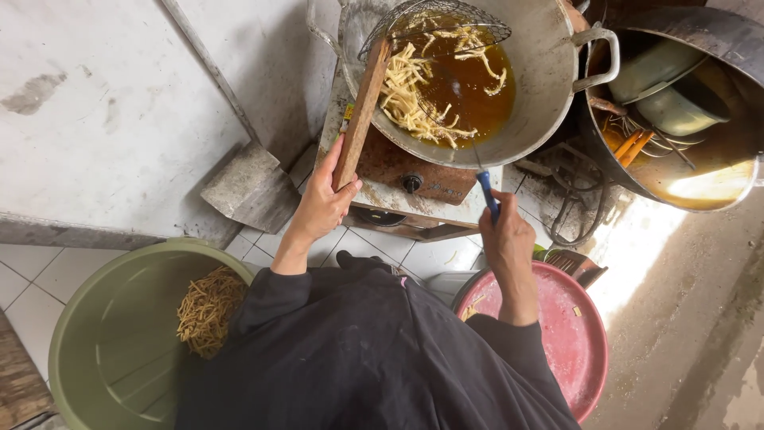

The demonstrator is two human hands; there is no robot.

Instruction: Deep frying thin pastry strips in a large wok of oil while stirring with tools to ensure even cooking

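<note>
Left hand (322, 203) wraps the skimmer (434, 28) by its stiff wooden handle, right hand (505, 235) closed on a thin blue-handled stirrer (487, 191); fries (414, 91) in oil look brittle, slippery.

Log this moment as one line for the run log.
left hand grips wooden strainer handle | right hand holds blue-handled utensil | strips frying in wok

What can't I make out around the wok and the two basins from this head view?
- Green basin: right side hidden by the black sleeve.
- Red basin: left part behind the right hand and arm.
- Wok: top cut off by the frame edge.
- Stove knob: setting too small to tell.
</note>
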